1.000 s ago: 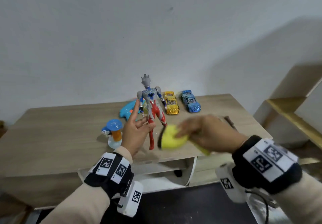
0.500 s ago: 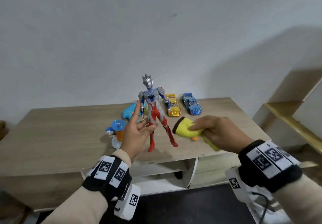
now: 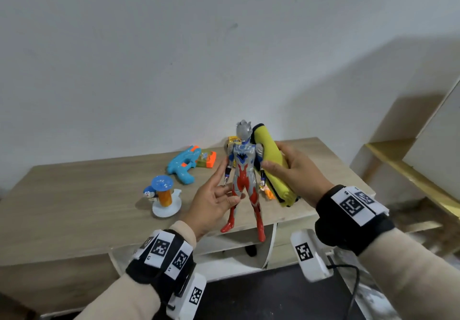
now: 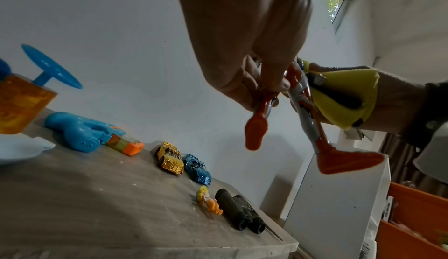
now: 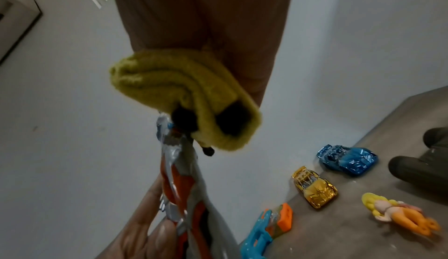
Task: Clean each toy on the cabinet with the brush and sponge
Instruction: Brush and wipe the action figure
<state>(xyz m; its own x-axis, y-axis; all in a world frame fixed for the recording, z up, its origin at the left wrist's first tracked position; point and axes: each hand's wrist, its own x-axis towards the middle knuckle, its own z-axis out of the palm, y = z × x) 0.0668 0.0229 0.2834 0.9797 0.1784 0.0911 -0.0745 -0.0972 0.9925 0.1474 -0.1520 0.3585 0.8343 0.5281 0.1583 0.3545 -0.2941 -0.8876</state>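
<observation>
My left hand holds a silver, red and blue action figure upright above the cabinet's front edge, thumb and fingers pinching its thigh. My right hand grips a folded yellow sponge with a dark backing and presses it along the figure's shoulder and arm, its top reaching beside the head. In the right wrist view the sponge sits against the figure just above the left hand. No brush can be made out for sure.
On the wooden cabinet lie a blue water gun, a blue-and-orange cartoon cup toy, a gold car, a blue car, a small doll and black binoculars. An open drawer sits below the front edge.
The sponge has gone from beside the figure's legs up to its shoulder and head. My left hand has brought the figure up and closer to me.
</observation>
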